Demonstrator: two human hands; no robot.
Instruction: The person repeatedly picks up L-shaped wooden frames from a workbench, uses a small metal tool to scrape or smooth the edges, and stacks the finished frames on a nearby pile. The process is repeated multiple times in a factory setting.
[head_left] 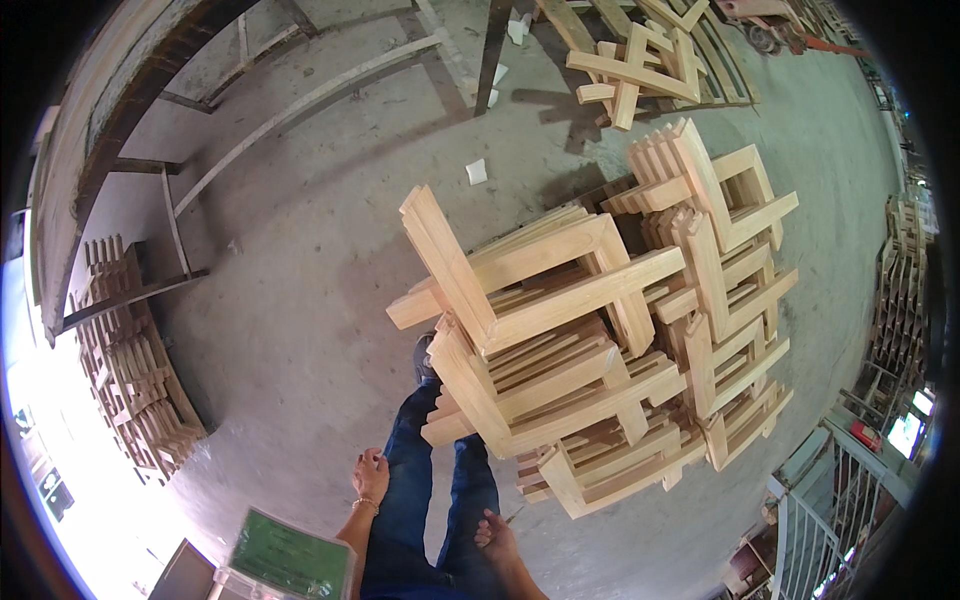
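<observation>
We see the left hand at the near side, beside the left leg, its fingers bent inward; we cannot tell whether they close on anything. A thin bracelet circles the wrist. The right hand hangs nearer and to the right, by the right leg, its fingers also curled, and again we cannot tell whether it grips something. Both hands are apart from the nearest large thing, a stack of pale wooden frames, which stands just ahead and to the right of the legs. We see its angular pieces laid in layers, with one frame uppermost on the left part and more tiers on the right.

Between hands and stack we make out dark blue trousers and a dark shoe. Near left lies a green panel. On the far side, crossed wooden pieces rest on slats, and a white scrap lies on the grey floor. To the left we see another wood stack below a metal-legged table; to the near right, a metal railing.
</observation>
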